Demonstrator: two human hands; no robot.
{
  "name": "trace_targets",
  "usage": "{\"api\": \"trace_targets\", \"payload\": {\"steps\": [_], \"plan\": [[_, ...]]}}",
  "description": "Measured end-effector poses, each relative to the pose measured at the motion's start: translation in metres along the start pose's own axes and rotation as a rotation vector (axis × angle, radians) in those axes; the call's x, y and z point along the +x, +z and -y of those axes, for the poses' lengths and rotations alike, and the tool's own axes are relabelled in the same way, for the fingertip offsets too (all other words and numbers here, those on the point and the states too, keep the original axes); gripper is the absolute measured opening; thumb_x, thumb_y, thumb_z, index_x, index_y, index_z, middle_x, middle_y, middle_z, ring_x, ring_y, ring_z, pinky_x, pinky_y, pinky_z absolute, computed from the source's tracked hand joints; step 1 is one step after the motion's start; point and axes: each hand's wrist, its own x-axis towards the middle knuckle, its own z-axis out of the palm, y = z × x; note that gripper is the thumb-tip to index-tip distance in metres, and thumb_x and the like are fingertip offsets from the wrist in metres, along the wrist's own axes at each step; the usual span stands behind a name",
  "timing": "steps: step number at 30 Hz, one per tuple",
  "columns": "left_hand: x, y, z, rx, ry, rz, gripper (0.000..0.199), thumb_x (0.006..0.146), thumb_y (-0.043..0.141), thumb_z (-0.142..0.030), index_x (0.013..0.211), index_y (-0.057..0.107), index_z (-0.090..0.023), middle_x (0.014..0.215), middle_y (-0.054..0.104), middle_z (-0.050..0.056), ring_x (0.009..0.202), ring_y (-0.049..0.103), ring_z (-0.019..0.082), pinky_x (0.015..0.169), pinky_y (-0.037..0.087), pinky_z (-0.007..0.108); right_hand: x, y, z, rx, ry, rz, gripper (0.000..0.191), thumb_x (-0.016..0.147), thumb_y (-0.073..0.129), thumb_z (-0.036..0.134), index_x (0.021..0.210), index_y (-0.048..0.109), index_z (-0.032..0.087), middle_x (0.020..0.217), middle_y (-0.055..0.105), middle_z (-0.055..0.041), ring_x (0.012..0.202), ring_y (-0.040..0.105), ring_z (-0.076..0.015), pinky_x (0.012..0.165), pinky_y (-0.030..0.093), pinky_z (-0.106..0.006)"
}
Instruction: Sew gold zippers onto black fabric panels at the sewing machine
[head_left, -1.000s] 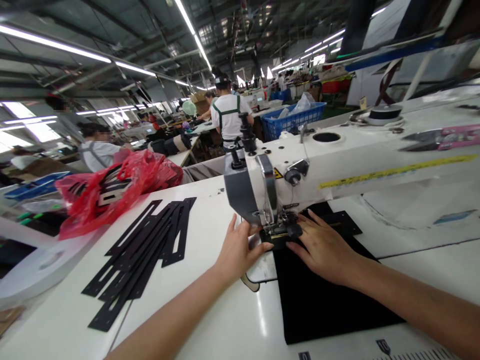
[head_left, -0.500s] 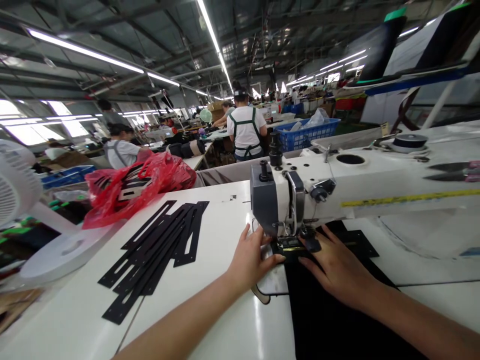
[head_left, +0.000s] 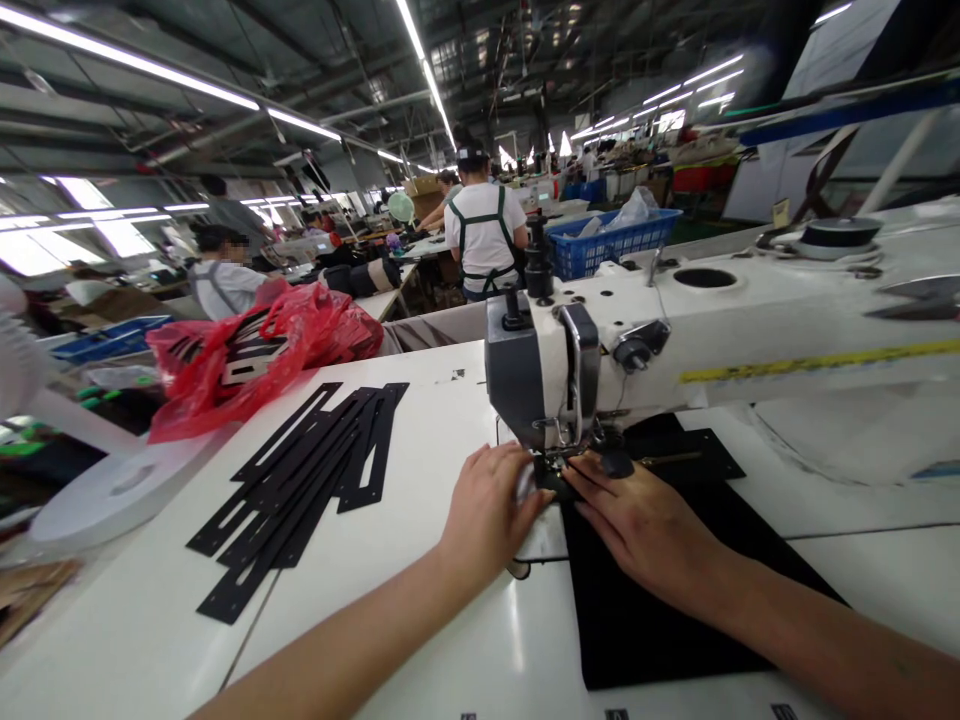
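A black fabric panel [head_left: 645, 630] lies under the head of a white sewing machine [head_left: 577, 370]. Fingers of my left hand [head_left: 487, 510] rest by the panel's left edge near the needle, thumb apart from them and a gap between. My right hand [head_left: 645, 520] lies on the panel just right of the needle, its fingers stretched out flat and pointing left. Beyond it, a black strip [head_left: 716, 455] with a thin gold line along it sits on the panel's far end. The fingertips and machine parts partly hide the stitching spot.
Several slotted black strips [head_left: 300, 480] are fanned out on the white table [head_left: 360, 620] to the left. Behind them sits a red plastic bag [head_left: 300, 330] of cut pieces, beside a white fan [head_left: 112, 490]. Scissors [head_left: 922, 295] rest on the machine arm. Co-workers sit and stand farther back.
The panel has moved away from me, and its near edge now shows. My left fingers have drawn closer together. My right fingers have come nearer the needle. The view has shifted slightly.
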Motion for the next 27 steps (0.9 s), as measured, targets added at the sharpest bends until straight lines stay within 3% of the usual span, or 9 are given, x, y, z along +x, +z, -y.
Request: {"api": "trace_targets", "payload": {"steps": [2, 5, 15, 27], "plan": [[-0.007, 0.000, -0.004, 0.040, 0.111, 0.010, 0.019, 0.085, 0.060, -0.024, 0.103, 0.059, -0.019, 0.111, 0.063, 0.009, 0.105, 0.058, 0.024, 0.096, 0.040, 0.048, 0.001, -0.001, 0.001, 0.008, 0.008, 0.017, 0.031, 0.086, 0.044, 0.012, 0.113, 0.059, 0.012, 0.115, 0.062, -0.0120, 0.110, 0.055, -0.0228, 0.095, 0.045, -0.044], [-0.012, 0.001, -0.008, 0.116, 0.206, 0.044, 0.017, 0.091, 0.051, -0.020, 0.105, 0.061, -0.019, 0.113, 0.064, 0.010, 0.106, 0.059, 0.024, 0.099, 0.036, 0.049, 0.003, -0.002, 0.005, -0.009, 0.032, 0.048, 0.031, 0.086, 0.043, 0.012, 0.113, 0.059, 0.011, 0.115, 0.061, -0.0124, 0.109, 0.055, -0.0240, 0.095, 0.044, -0.045], [-0.014, 0.002, -0.007, 0.177, 0.232, 0.022, 0.021, 0.092, 0.045, -0.016, 0.106, 0.061, -0.018, 0.113, 0.064, 0.010, 0.109, 0.057, 0.023, 0.098, 0.038, 0.047, 0.005, -0.002, 0.011, -0.055, 0.093, 0.147, 0.031, 0.088, 0.044, 0.015, 0.115, 0.058, 0.008, 0.123, 0.056, -0.0138, 0.113, 0.052, -0.0257, 0.097, 0.041, -0.045], [-0.005, 0.000, -0.008, 0.177, 0.340, 0.008, 0.022, 0.093, 0.041, -0.013, 0.099, 0.061, -0.014, 0.102, 0.067, 0.010, 0.099, 0.062, 0.020, 0.092, 0.044, 0.042, 0.003, 0.002, 0.007, -0.080, 0.027, 0.051, 0.028, 0.085, 0.044, 0.012, 0.109, 0.059, 0.009, 0.111, 0.063, -0.0118, 0.102, 0.059, -0.0240, 0.089, 0.048, -0.041]]}}
